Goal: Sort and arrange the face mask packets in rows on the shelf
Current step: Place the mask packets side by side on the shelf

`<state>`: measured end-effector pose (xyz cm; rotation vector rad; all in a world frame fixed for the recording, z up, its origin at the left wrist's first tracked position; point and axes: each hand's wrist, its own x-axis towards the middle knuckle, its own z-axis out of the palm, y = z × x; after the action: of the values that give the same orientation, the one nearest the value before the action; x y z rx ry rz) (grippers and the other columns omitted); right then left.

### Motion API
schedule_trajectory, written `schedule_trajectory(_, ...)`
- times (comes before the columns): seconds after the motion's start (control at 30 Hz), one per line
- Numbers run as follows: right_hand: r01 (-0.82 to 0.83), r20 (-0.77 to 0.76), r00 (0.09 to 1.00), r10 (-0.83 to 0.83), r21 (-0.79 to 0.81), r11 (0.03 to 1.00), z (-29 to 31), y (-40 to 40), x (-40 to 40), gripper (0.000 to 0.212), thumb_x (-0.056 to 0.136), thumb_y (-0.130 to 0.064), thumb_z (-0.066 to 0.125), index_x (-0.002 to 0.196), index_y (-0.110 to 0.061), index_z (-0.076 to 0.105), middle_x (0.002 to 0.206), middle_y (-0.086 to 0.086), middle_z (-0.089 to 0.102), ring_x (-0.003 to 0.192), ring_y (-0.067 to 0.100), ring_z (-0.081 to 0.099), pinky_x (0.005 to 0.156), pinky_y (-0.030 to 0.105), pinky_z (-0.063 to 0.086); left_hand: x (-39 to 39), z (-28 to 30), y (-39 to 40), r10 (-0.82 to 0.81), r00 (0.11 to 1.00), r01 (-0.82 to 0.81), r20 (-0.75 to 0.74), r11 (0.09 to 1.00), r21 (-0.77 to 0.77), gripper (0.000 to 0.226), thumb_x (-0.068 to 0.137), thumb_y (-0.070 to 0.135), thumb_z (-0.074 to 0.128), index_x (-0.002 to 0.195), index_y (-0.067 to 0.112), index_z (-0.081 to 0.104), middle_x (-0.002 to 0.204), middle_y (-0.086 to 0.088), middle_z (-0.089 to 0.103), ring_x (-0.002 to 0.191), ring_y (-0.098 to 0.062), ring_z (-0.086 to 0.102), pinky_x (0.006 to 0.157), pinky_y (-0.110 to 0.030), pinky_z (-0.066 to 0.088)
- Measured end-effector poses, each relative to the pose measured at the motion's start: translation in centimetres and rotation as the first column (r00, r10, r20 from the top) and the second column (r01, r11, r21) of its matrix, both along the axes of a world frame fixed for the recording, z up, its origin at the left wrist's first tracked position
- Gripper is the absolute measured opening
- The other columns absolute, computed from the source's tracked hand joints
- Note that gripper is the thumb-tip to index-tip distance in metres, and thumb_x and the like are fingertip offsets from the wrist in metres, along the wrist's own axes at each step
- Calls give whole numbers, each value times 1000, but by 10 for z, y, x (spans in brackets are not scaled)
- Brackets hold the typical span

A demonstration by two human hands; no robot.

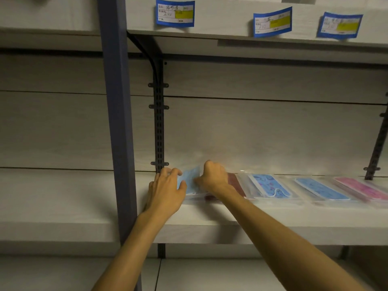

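A light blue face mask packet (190, 180) lies at the left end of a row on the white shelf (210, 215). My left hand (165, 190) holds its left edge between thumb and fingers. My right hand (214, 177) has its fingers curled down onto the packet's right side. Partly hidden under that hand is a dark red packet (237, 183). Further right lie a blue patterned packet (270, 185), a plain blue packet (321, 188) and a pink packet (361, 189), all flat in clear wrappers.
A blue upright post (119, 122) stands left of my hands, with a black slotted bracket (159, 127) behind it. The shelf above carries three blue-edged paper labels (175, 13). A further shelf (52, 198) extends left of the post.
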<state>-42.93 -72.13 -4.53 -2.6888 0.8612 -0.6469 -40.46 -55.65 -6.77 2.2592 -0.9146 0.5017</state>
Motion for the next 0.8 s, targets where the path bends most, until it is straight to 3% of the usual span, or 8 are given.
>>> schedule_trajectory(0.13,11,-57,998,-17,-104,995,-2,2,-1,40,83,-45,74,105,-13,64,91,5,63,87,23,63,84,35,57,1,-1,-1,-20,1000,21,-15,999,39,34,101,34,48,132,23,53,133,-3,51,118,-21,52,98,-37,44)
schedule_trajectory(0.27,44,15,999,-42,-188,981,-3,-5,-16,46,83,-53,70,107,-14,64,103,7,64,93,27,61,85,39,54,0,3,-3,-64,998,63,14,997,54,31,101,35,47,130,25,56,132,0,54,119,-21,51,97,-34,42)
schedule_trajectory(0.43,55,94,995,-39,-174,983,-1,-25,-57,36,88,-48,60,99,-15,71,101,6,68,88,29,63,79,39,54,-15,12,-24,-131,990,125,59,988,92,33,100,35,46,131,26,55,130,-1,58,116,-23,54,97,-38,44)
schedule_trajectory(0.6,55,120,992,-36,-154,986,-1,-54,-109,41,84,-53,63,107,-19,71,105,2,71,94,26,66,81,38,54,-46,19,-63,-191,979,180,71,975,134,33,99,39,44,128,27,55,124,-2,60,112,-27,54,89,-39,41)
schedule_trajectory(0.8,83,132,989,-65,-129,988,3,-114,-174,35,85,-47,65,107,-21,71,104,-2,73,91,19,66,81,35,55,-96,25,-130,-254,965,242,71,960,142,37,98,42,45,133,33,53,131,0,58,120,-25,52,99,-37,39)
